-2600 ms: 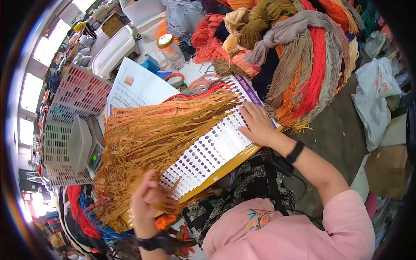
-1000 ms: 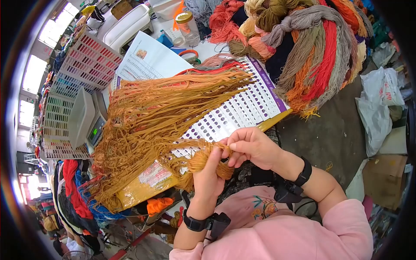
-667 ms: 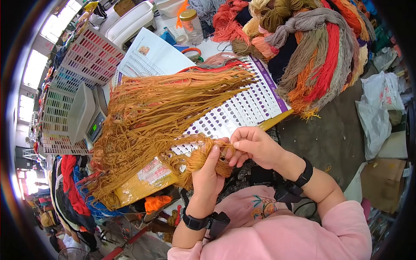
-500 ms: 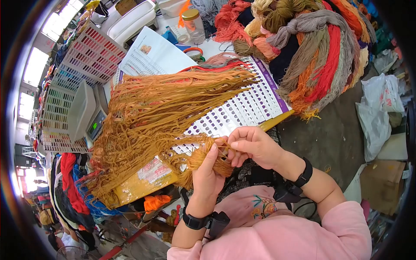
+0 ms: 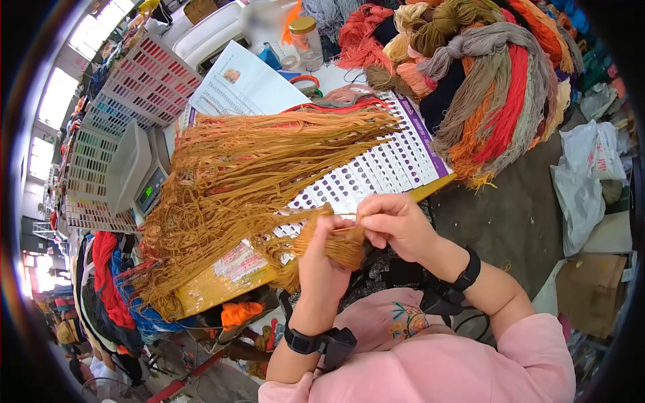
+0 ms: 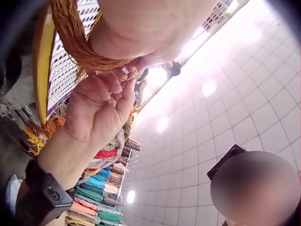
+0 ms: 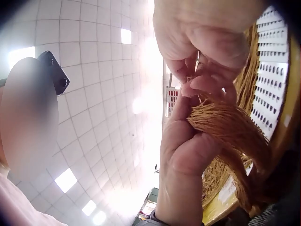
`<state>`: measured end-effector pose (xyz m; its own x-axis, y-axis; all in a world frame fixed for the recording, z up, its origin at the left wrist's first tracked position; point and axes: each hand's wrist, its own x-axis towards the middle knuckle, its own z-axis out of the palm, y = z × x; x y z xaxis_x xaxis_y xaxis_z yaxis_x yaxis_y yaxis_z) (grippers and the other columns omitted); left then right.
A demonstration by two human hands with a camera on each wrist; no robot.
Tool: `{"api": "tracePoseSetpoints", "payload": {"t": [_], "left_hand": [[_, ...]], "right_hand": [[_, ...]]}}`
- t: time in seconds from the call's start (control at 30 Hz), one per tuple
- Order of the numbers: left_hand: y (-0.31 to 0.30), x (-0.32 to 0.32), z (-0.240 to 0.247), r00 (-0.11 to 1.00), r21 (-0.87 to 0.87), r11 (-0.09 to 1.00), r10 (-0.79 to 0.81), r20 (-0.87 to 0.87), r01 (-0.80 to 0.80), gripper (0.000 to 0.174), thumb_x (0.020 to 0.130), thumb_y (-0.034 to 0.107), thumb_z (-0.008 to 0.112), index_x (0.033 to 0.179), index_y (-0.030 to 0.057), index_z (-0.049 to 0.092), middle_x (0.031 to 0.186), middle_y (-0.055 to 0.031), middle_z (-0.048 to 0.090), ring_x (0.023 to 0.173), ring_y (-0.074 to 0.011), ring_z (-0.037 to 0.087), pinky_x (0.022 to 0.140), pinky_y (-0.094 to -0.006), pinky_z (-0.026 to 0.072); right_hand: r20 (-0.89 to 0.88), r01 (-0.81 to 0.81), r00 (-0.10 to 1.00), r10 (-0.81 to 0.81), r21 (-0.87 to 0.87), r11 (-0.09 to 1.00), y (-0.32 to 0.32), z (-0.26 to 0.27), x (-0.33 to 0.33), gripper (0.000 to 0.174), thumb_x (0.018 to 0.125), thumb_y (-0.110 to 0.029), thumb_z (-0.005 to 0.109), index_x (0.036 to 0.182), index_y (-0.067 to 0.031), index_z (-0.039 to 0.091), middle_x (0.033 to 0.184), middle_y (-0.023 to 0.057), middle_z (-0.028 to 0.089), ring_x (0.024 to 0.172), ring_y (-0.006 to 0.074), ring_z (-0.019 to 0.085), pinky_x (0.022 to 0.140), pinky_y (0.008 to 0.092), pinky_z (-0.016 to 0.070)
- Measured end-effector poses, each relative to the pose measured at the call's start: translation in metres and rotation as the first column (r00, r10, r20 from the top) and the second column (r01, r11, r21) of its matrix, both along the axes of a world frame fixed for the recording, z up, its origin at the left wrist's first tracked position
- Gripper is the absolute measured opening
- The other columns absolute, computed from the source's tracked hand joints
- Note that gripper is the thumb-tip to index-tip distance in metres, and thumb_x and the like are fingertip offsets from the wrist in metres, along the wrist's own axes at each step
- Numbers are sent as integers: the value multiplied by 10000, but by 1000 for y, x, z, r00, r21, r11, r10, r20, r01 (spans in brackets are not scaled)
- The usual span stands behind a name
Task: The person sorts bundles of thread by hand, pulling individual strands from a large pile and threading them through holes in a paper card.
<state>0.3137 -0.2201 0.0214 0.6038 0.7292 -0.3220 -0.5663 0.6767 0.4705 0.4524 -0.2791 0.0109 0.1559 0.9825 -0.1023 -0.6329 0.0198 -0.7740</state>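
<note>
My left hand (image 5: 318, 265) grips a golden-brown skein of thread (image 5: 346, 248), thumb up, just in front of the board. Beside it my right hand (image 5: 398, 225) pinches a thin strand between thumb and fingertips, drawn across the top of the skein. In the right wrist view the skein (image 7: 230, 125) loops over the left hand (image 7: 186, 148) and hangs down. Fingertips of both hands meet closely in the left wrist view, where the right hand (image 6: 96, 108) shows its palm side. Behind lie many orange-to-brown thread lengths (image 5: 269, 148), threaded along a white punched card (image 5: 356, 176).
A yellow board edge (image 5: 225, 285) borders the card. Left stand a scale (image 5: 149, 191) and a colour chart (image 5: 154, 74). Behind are a printed sheet (image 5: 248, 84), orange-handled scissors (image 5: 306, 82) and a jar (image 5: 306, 43). Heaped skeins (image 5: 497, 80) fill the back right.
The right hand has left the card and the left hand the loose threads; both have met at the skein. Lately the strand has been drawn straighter as the right hand shifted slightly right.
</note>
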Motion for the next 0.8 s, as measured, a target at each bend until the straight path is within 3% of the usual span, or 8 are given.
{"api": "tracePoseSetpoints", "payload": {"t": [0.13,0.23,0.37,0.47,0.6,0.63,0.67,0.8], "left_hand": [[47,-65,-24,801,-429,903,246,547,16,230,881,117,301,668,84,380,523,24,378,414,-47,352,406,-188,301],[96,-197,-77,823,-411,884,397,406,-223,231,837,59,304,615,98,354,476,28,310,408,-74,315,413,-210,295],[144,-326,-116,855,-237,890,445,268,-389,120,823,85,334,731,39,397,486,17,328,403,-71,311,402,-212,281],[152,-321,-76,836,-250,887,454,309,-389,141,847,122,363,820,1,430,495,19,346,389,-54,308,376,-191,258],[122,-120,-21,972,-282,949,185,146,-138,388,876,180,374,1153,-89,335,543,18,413,386,-41,340,361,-160,290],[113,-69,-18,992,-317,948,66,111,-28,344,871,138,381,1149,-63,362,594,11,447,391,-24,345,365,-137,301],[112,-33,-27,995,-239,966,-88,41,95,278,860,95,397,1100,-43,421,651,3,482,399,-4,345,362,-116,299],[88,99,-32,870,-111,914,-405,-282,390,203,838,94,456,1005,-13,498,870,-76,588,446,-6,397,365,-125,317]], "right_hand": [[-422,138,901,-100,60,989,-33,14,50,30,818,-80,458,831,-63,478,890,74,521,635,90,477,423,200,396],[-590,302,794,-146,175,937,-86,12,122,33,827,-71,429,834,-42,443,707,46,444,622,115,458,595,279,450],[237,805,480,-845,263,531,-230,-12,317,92,779,-37,455,719,15,502,747,108,524,786,205,498,828,332,375],[-162,844,341,-926,486,226,-296,42,384,114,780,-48,446,800,14,540,819,107,558,830,190,513,779,302,394],[835,614,-359,-416,547,568,-98,59,205,109,759,-83,503,794,-10,576,776,47,567,746,120,523,695,251,406],[853,672,233,-467,206,711,-66,52,177,105,727,-109,561,754,-11,585,722,32,563,710,102,517,652,247,408],[793,577,431,-431,125,807,-41,27,169,89,700,-90,591,717,-3,587,684,15,559,677,81,508,626,231,402],[814,481,483,-323,62,875,28,-60,157,77,680,-57,582,697,18,587,652,19,557,601,79,498,549,235,409]]}}
